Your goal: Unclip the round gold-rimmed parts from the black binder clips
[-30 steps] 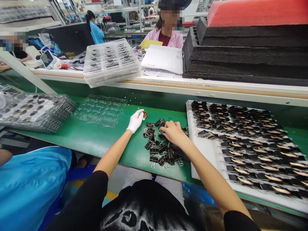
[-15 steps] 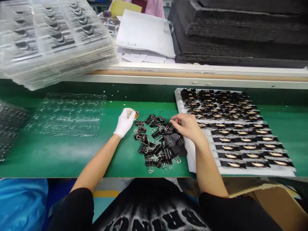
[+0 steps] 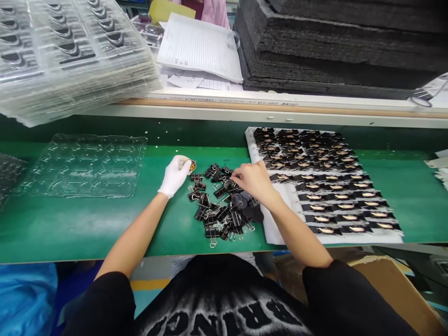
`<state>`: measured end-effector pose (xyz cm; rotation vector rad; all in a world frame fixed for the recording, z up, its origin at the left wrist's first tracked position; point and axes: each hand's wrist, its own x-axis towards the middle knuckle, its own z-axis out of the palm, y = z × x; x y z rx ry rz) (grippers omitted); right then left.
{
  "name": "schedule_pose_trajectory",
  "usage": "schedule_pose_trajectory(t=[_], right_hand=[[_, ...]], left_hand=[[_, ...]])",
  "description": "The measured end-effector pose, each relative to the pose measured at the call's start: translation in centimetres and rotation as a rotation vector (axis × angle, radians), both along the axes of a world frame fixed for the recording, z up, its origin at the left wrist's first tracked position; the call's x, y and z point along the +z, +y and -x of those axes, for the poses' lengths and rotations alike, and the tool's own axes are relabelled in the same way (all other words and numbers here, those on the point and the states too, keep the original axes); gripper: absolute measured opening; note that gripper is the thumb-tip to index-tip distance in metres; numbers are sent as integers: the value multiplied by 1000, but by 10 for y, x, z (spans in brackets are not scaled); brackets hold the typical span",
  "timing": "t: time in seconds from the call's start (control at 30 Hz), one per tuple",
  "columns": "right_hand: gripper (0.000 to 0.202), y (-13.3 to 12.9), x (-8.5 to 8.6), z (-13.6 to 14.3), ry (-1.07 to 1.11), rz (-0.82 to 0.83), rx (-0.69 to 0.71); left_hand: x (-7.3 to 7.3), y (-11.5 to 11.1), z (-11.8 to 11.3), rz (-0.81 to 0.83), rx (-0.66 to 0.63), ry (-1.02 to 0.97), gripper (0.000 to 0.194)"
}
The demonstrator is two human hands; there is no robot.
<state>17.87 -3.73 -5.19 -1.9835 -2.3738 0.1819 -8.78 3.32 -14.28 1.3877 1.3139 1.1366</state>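
Observation:
My left hand (image 3: 174,176), in a white glove, pinches a small round piece (image 3: 192,166) with a gold-brown face and a pale rim. Just to its right, a loose heap of black binder clips (image 3: 212,232) with silver wire handles lies on the green tabletop. Round dark discs (image 3: 239,201) are mixed into the right side of the heap. My bare right hand (image 3: 252,181) hovers over the heap's upper right, thumb and fingertips pressed together; what they hold, if anything, is hidden. Beside it lies a white foam board (image 3: 276,224) carrying rows of black binder clips (image 3: 325,219) clamped around pale-edged pieces.
A clear plastic tray (image 3: 84,175) lies left on the green table (image 3: 87,228). Above, a shelf (image 3: 217,112) bears stacked clear trays (image 3: 91,70), papers (image 3: 201,49) and black foam sheets (image 3: 322,56). A person in pink (image 3: 217,11) is behind it. Below right is a cardboard box (image 3: 392,289).
My right hand has moved left across the clip heap, its fingertips now nearer the middle. The left hand still holds the round piece. The whole view has shifted slightly.

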Motion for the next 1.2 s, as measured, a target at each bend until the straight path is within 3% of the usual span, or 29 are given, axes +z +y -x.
schedule_pose_trajectory(t=[0.17, 0.4, 0.67, 0.9, 1.07, 1.2], right_hand=[[24, 8, -12, 12, -47, 119, 8], [19, -2, -20, 14, -14, 95, -6], [20, -7, -25, -2, 162, 100, 149], [7, -9, -22, -5, 582, -102, 141], [16, -10, -26, 5, 888, 28, 112], [27, -10, -36, 16, 1156, 79, 57]], left_hand=[[-1, 0, 0, -30, -4, -12, 21], [-1, 0, 1, -46, 14, 13, 16], [5, -4, 1, -63, 121, 64, 25], [20, -25, -12, -130, 136, 7, 29], [24, -47, -34, -176, 18, -62, 38], [20, -62, -42, -243, -96, 122, 40]])
